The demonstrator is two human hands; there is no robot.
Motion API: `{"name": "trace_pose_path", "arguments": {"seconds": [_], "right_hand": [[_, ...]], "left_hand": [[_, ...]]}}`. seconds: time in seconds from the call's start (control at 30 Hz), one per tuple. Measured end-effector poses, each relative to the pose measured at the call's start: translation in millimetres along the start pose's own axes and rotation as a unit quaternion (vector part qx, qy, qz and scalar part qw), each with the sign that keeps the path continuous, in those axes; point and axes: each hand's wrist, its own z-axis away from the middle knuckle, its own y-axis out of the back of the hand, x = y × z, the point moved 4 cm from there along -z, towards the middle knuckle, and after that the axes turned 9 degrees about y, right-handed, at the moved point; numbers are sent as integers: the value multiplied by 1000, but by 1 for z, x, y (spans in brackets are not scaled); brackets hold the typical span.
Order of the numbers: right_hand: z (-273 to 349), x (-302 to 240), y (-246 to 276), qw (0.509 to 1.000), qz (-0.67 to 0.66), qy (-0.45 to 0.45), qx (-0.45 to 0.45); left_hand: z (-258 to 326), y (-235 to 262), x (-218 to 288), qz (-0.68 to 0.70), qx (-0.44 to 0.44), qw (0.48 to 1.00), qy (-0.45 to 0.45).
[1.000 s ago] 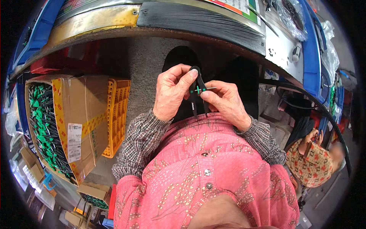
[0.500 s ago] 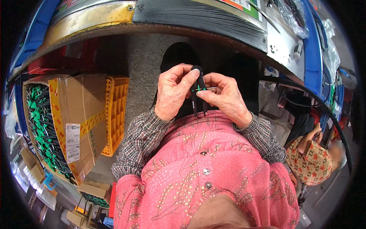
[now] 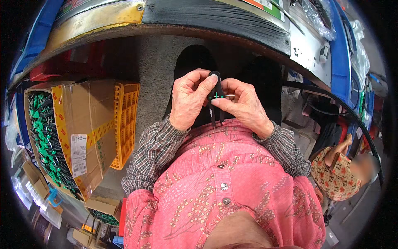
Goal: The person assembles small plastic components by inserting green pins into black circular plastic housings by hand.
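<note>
Below the curved front edge of the workbench (image 3: 215, 25), just above the lap, a small black clip-like part (image 3: 214, 99) with two thin legs is held between both hands. The left hand (image 3: 188, 99) is closed around its upper loop, thumb and forefinger pinched on the top. The right hand (image 3: 244, 106) is closed against the part's right side, where a small green piece (image 3: 216, 96) and a thin metal pin (image 3: 229, 96) are pressed in by its fingertips. The black legs are pointed down toward a pink patterned shirt (image 3: 224, 186). Well apart, at the left, an open cardboard box (image 3: 83, 133) filled with green and black parts is seen, with a yellow plastic crate (image 3: 126, 120) touching its right side. At the right, another person's patterned sleeve (image 3: 333, 174) is seen.
</note>
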Motion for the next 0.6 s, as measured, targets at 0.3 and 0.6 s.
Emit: {"name": "trace_pose_path", "arguments": {"seconds": [0.3,0.6], "right_hand": [[-2,-6,8,995,71,-43,-62],[0,0,3,1000,5,12,-10]], "left_hand": [[0,1,1,-22,0,1000,13],[0,1,-1,4,-2,1000,11]]}}
